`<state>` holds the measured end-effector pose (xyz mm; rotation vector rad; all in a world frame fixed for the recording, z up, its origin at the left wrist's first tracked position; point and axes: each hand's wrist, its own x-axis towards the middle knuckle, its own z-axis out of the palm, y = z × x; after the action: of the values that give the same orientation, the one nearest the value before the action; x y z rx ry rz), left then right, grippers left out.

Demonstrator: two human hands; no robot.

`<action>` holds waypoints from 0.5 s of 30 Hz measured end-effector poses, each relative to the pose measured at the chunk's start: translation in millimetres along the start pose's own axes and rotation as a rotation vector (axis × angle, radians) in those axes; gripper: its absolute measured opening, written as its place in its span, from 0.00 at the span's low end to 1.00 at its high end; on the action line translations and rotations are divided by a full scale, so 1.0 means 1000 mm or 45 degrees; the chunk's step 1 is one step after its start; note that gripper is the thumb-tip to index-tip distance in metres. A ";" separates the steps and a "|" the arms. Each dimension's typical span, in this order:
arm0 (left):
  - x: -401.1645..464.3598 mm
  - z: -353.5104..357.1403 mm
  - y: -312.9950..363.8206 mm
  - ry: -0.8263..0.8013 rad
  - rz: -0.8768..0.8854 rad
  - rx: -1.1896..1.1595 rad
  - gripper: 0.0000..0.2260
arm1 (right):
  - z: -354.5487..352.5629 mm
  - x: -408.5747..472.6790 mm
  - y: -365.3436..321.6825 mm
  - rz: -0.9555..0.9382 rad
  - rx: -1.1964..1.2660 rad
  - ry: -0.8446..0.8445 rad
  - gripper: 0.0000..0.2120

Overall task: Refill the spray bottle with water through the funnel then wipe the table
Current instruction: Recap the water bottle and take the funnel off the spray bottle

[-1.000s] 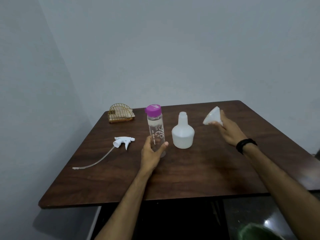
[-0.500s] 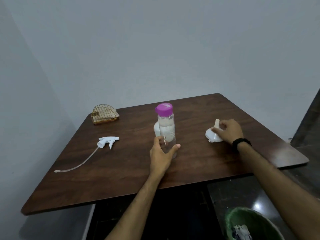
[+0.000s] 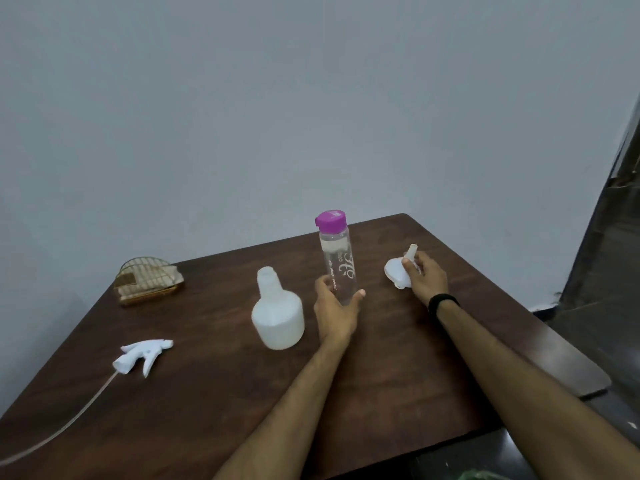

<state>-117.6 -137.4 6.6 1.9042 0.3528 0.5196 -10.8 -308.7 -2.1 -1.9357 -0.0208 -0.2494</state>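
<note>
On the dark wooden worktop (image 3: 398, 368) the person has both hands busy. The left hand (image 3: 334, 306) has its fingers and thumb curled round the lower part of the clear water bottle (image 3: 337, 261), which stands upright with its purple cap (image 3: 330, 220) on. The right hand (image 3: 426, 280) pinches the white funnel (image 3: 398, 275) by its spout, the wide mouth down against the wood and the spout pointing up.

A second ago that funnel was lifted clear of the surface with its mouth tilted out; now it is down near the far right corner, gripped from above. The water bottle, which was standing left of the spray bottle (image 3: 277, 313), now sits to its right, between it and the funnel, so the left hand has carried it across. The head has turned too, so some of this shift is only the view.

The spray bottle stands open-necked just beside the left wrist, apart from both hands. Its trigger head (image 3: 143, 355) lies on its side well off to the left, dip tube trailing toward the near edge. A gold wire holder (image 3: 147, 280) sits at the back left.

To my eye nothing has been poured yet: the funnel must still go into the open neck, and the cap must come off.
</note>
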 end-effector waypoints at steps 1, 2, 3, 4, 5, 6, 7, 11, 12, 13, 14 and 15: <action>0.014 0.009 0.001 0.006 -0.035 -0.014 0.27 | 0.003 0.014 0.003 0.000 0.004 0.013 0.17; 0.030 0.018 0.000 0.019 -0.059 -0.023 0.27 | 0.006 0.027 0.005 -0.002 0.003 0.021 0.17; 0.045 0.027 -0.002 0.042 -0.068 -0.027 0.26 | 0.009 0.041 0.008 -0.008 -0.003 0.024 0.17; 0.060 0.036 -0.005 0.071 -0.064 -0.026 0.26 | 0.013 0.056 0.011 -0.018 -0.009 0.027 0.17; 0.074 0.044 -0.007 0.100 -0.061 -0.022 0.26 | 0.017 0.069 0.012 -0.028 -0.018 0.029 0.17; 0.087 0.052 -0.009 0.127 -0.062 -0.011 0.26 | 0.021 0.083 0.013 -0.033 -0.026 0.032 0.17; 0.101 0.060 -0.011 0.150 -0.063 0.001 0.27 | 0.025 0.097 0.014 -0.041 -0.038 0.034 0.18; 0.152 0.089 -0.016 0.202 -0.095 -0.024 0.26 | 0.043 0.149 0.016 -0.089 -0.081 0.028 0.18; 0.163 0.095 -0.016 0.209 -0.124 -0.029 0.26 | 0.048 0.163 0.017 -0.105 -0.083 0.027 0.17; 0.174 0.101 -0.015 0.223 -0.151 -0.019 0.26 | 0.053 0.175 0.019 -0.120 -0.091 0.021 0.16; 0.184 0.106 -0.014 0.236 -0.174 0.009 0.26 | 0.058 0.188 0.021 -0.136 -0.103 0.016 0.16; 0.194 0.111 -0.013 0.247 -0.191 0.050 0.26 | 0.063 0.198 0.023 -0.152 -0.125 0.009 0.16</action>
<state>106.0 -129.6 -4.7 1.8524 0.6315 0.6015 196.5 -279.3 -8.9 -2.0337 -0.1221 -0.3421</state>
